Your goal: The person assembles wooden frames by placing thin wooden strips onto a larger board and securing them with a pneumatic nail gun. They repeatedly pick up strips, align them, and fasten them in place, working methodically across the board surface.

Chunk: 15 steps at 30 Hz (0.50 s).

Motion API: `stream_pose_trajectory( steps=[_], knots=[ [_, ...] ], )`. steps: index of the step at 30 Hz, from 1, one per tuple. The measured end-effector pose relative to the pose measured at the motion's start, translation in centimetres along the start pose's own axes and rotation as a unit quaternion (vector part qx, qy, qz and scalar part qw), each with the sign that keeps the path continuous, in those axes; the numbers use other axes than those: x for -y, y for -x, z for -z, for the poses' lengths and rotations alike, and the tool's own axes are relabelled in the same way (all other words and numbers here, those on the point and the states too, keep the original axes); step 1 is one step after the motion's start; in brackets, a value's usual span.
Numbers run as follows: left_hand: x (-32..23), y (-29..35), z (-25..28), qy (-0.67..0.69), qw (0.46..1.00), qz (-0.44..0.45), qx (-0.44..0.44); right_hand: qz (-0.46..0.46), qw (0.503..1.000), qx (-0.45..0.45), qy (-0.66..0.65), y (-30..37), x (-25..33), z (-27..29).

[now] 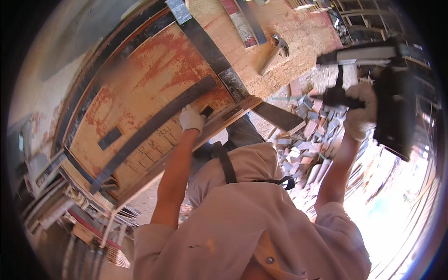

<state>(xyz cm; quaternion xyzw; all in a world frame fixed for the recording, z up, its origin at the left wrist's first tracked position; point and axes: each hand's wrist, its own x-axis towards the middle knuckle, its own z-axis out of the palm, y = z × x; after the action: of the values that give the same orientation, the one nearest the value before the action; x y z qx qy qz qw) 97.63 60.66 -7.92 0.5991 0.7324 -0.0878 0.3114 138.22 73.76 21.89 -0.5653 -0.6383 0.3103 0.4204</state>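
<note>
My left hand [191,118], in a white work glove, rests on the near part of the workbench, beside a long dark wooden strip [154,126]. A small dark block [206,111] is right by its fingers, and their grip is not clear. Out to the right, my right hand [361,109], also gloved, is closed around the handle of a black nail gun [394,109]. The gun is raised off the bench and blurred by motion. A shorter dark wood piece [110,138] lies left of the long strip.
The bench top [158,65] is stained red and bordered by dark strips. A claw hammer [274,53] lies at its far right. A dark board [277,116] juts from the right edge. Wood offcuts [310,135] are heaped on the floor; stacked lumber [88,233] is at lower left.
</note>
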Motion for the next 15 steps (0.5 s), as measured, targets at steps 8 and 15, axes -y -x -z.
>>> stream_pose_trajectory(
  steps=[8, 15],
  knots=[
    [-10.7, -3.5, 2.3, 0.558, 0.801, 0.208, 0.055, -0.338, 0.928, 0.151, -0.044, 6.8, -16.9, 1.6],
    [-12.5, -6.7, -4.1, 0.252, 0.947, 0.118, 0.161, -0.4, 0.862, 0.287, -0.119, 5.2, -22.1, 0.1]
  ],
)
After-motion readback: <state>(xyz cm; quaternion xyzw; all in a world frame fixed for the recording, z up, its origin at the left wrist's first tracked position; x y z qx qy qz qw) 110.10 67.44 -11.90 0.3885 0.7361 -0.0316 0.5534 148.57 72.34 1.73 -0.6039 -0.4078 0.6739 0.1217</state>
